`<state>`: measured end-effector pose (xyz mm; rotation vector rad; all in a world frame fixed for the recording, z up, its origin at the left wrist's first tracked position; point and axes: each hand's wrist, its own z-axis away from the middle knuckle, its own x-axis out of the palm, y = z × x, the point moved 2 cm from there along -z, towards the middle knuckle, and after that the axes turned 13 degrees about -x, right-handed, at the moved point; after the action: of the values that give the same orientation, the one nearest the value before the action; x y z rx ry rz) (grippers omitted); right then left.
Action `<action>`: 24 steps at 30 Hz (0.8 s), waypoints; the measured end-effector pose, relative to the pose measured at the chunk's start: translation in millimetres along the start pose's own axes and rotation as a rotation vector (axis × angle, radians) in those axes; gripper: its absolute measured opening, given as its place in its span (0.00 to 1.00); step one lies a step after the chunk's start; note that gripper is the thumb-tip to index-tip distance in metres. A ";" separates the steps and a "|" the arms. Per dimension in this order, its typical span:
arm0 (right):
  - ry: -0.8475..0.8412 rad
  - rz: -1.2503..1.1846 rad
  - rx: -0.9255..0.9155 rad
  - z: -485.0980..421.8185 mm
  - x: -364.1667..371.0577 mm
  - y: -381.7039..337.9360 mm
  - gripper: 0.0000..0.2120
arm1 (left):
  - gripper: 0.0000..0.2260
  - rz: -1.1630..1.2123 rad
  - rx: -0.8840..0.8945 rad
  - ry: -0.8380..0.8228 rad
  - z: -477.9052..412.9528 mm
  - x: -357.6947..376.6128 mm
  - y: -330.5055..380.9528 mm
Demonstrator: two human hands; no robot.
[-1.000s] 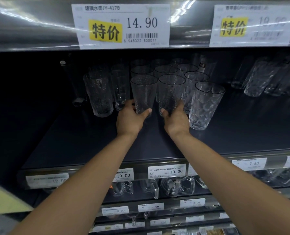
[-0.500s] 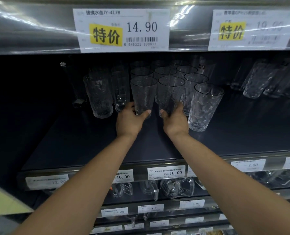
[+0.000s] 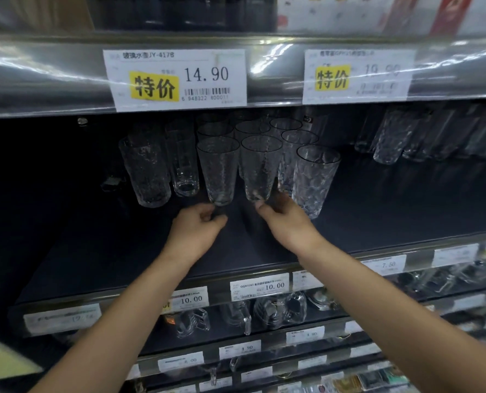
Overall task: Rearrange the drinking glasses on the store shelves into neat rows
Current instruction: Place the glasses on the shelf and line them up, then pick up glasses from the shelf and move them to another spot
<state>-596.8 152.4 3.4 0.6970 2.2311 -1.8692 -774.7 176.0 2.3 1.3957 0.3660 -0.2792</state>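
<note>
Glasses (image 3: pixel 285 127) stand in rows on the shelf (image 3: pixel 378 211), toward its back edge; right hand (image 3: pixel 288 222) pinches the base of one front glass (image 3: pixel 260 165), left hand (image 3: pixel 197 225) lies curled before its neighbour (image 3: pixel 219 168), whether gripping I cannot tell.

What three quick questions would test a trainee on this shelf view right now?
1. True or false: the left price tag on the upper shelf edge reads 14.90.
2. The thumb of the right hand touches the front middle glass at its: A) rim; B) base; C) mid-height.
3. Which glass in the front cluster stands out of line, nearest the shelf front?
Key: 1 true; 2 B; 3 the front right glass.
</note>
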 end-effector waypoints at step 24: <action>0.670 -0.040 0.044 194.1 -343.1 93.5 0.05 | 0.03 0.242 0.136 -0.638 163.7 268.4 121.5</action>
<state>-288.3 -109.9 15.8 1.4760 2.5777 -1.9011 -467.2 39.8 23.7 1.3872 -0.3512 -0.5341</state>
